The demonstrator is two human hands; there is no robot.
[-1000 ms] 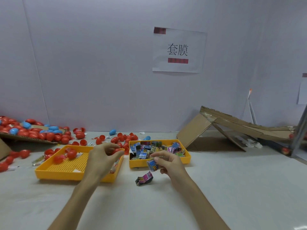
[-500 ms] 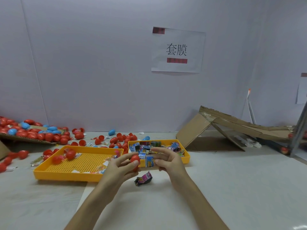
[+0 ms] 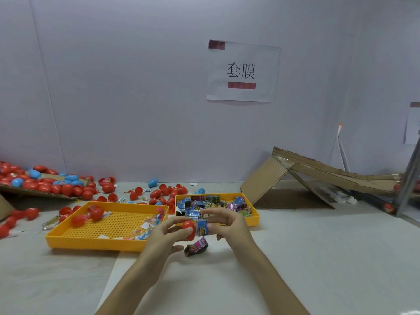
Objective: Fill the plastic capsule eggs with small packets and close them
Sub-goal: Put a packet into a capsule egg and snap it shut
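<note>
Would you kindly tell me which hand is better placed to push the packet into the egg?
The right hand: it pinches the blue packet right beside the red egg, which the left hand grips, so the left probably just steadies.

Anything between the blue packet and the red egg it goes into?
Nothing visible. The right hand holds the blue packet right beside the red egg in the left hand; a pink packet lies below, on the table.
</note>
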